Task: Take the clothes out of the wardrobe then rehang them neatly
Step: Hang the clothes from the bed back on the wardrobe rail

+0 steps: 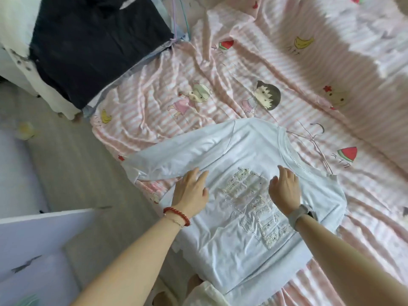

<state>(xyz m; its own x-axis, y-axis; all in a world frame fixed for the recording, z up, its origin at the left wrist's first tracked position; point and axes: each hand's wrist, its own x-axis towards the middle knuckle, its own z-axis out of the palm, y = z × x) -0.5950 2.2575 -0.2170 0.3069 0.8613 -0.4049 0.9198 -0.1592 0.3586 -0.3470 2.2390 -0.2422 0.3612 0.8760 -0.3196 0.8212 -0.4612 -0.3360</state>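
Two hands lay flat on a pale blue sweatshirt in the lower middle of the head view, and from my remote seat I could see no fingers curled around anything. My left hand, with a red bead bracelet at the wrist, rested with straight fingers on the garment where its sleeve met the body, left of the embroidered patch. My right hand, a grey watch on its wrist, hung with relaxed, spread fingers on or just over the cloth to the right of that patch; I could not tell whether it touched. The sweatshirt was spread face up on a pink striped sheet printed with cartoon children and fruit, its collar toward the right of the frame. A thin pink wire hanger lay just beside the collar, right of centre. In the upper left a dark navy garment lay flat.
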